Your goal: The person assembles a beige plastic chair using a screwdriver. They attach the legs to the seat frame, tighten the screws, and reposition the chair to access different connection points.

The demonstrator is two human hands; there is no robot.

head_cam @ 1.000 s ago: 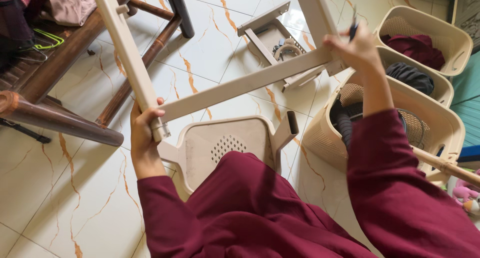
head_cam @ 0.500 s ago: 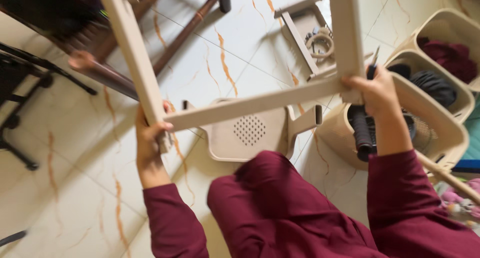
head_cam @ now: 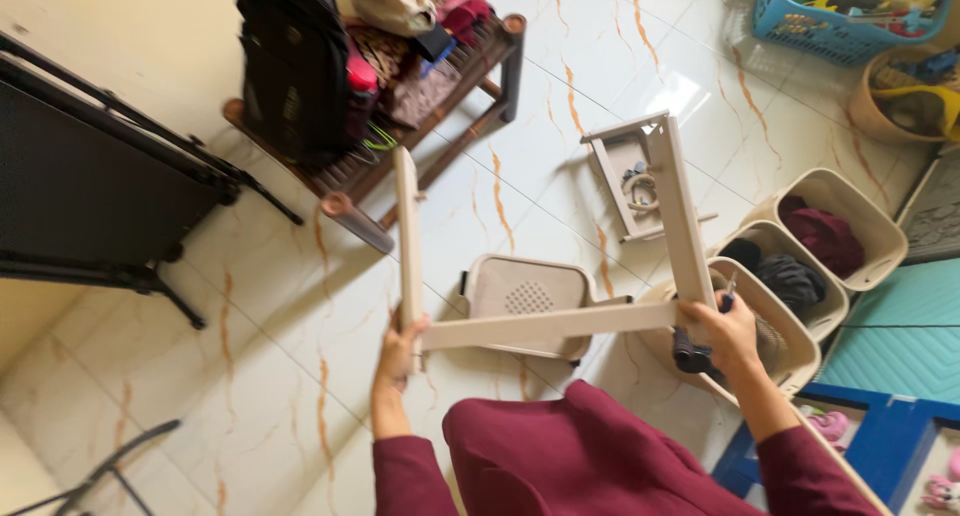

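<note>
Left hand (head_cam: pixel 398 344) closed around one upright of beige H-shaped frame (head_cam: pixel 545 328), right hand (head_cam: pixel 722 328) gripping other upright together with small dark tool (head_cam: pixel 728 298). Frame held in air above perforated beige panel (head_cam: pixel 527 296). Possibly slipping at the right grip, because fingers shared with tool.

I see a wooden bench (head_cam: pixel 440 126) at the top of my view, loaded with a black backpack (head_cam: pixel 290 66) and a heap of clothes (head_cam: pixel 420 16). A black folding stand (head_cam: pixel 100 186) leans by the wall on the left. On the tiled floor (head_cam: pixel 260 376), a blue basket (head_cam: pixel 850 16) full of toys sits top right, with a tan round basket (head_cam: pixel 900 111) beside it. A teal mat (head_cam: pixel 900 316) lies at the right edge, a blue frame (head_cam: pixel 890 441) below it
</note>
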